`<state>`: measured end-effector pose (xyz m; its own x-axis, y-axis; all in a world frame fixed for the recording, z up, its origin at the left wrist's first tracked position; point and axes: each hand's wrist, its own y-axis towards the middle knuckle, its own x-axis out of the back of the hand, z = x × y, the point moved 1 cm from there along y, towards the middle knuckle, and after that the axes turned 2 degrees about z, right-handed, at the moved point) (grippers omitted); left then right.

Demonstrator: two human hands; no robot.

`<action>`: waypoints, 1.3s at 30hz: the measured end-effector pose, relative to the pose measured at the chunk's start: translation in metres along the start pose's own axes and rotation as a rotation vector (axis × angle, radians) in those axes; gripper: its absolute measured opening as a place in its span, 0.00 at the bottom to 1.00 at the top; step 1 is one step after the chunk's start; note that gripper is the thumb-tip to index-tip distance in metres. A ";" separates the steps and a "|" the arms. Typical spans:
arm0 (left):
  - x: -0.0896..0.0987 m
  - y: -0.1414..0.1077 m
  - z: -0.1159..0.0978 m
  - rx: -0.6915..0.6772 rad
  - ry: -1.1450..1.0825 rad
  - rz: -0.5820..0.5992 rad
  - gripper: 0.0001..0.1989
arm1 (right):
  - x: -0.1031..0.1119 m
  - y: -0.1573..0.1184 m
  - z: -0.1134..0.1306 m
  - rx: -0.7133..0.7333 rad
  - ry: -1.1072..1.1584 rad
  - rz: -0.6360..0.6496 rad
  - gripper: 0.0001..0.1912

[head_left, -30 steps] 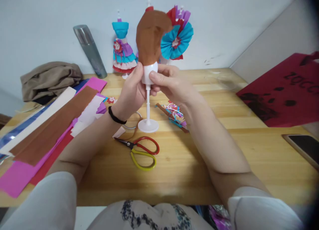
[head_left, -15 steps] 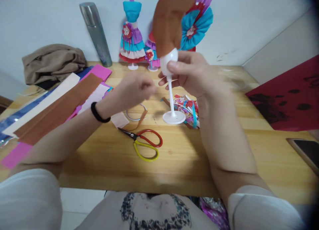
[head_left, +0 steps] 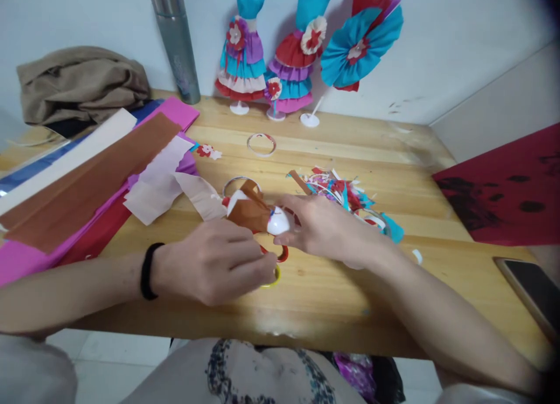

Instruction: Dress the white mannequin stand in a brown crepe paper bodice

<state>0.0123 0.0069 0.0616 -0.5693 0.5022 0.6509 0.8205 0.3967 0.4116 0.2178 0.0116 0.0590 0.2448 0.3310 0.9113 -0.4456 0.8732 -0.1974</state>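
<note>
The right hand [head_left: 317, 226] is clamping its fingers on the white form [head_left: 279, 222], no longer upright but tipping toward ten o'clock; the left hand [head_left: 210, 264] is curling, grip unclear.

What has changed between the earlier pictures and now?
The right hand lowered the dress form and tipped it from upright to sideways. The left hand let go, then came down close in front. The bottle, phone and brown paper stayed in place.
</note>
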 end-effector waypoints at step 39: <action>-0.002 -0.009 0.067 0.662 -0.075 -0.117 0.09 | -0.010 0.011 -0.030 -0.123 0.375 -0.418 0.22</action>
<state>0.0024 0.0540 0.0135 -0.6742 0.4699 0.5698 0.5624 0.8267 -0.0163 0.2361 0.0286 0.0374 0.6774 0.0330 0.7349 -0.1475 0.9848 0.0917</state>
